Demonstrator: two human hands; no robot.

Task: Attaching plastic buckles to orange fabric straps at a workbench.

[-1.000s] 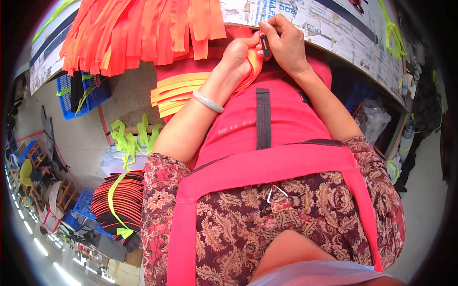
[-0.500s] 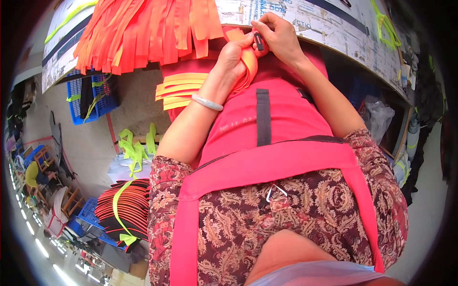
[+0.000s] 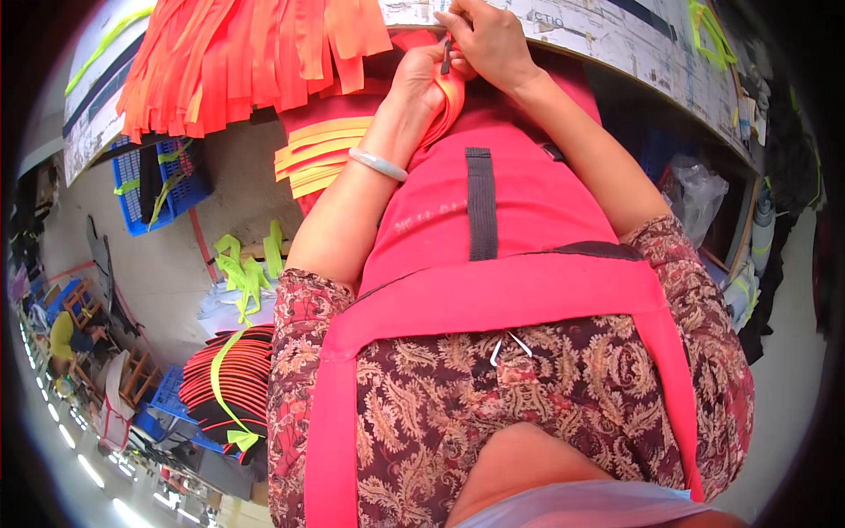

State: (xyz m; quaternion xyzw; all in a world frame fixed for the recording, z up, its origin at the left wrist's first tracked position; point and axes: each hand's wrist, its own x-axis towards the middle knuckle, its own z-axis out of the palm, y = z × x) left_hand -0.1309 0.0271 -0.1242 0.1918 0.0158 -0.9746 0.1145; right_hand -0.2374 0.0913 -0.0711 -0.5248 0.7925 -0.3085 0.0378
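My left hand (image 3: 421, 81) is closed on a folded orange strap (image 3: 447, 104), glossy and flat, at the bench's (image 3: 616, 40) near edge. My right hand (image 3: 486, 37) pinches a small dark tool (image 3: 446, 55) against it.

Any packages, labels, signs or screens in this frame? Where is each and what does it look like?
Printed sheet: covers the table top by the hands, white-grey with dark lettering.
Clear plastic bag: under the table at right, crumpled.
Blue crate: floor at left, open lattice.
No screens or signs.
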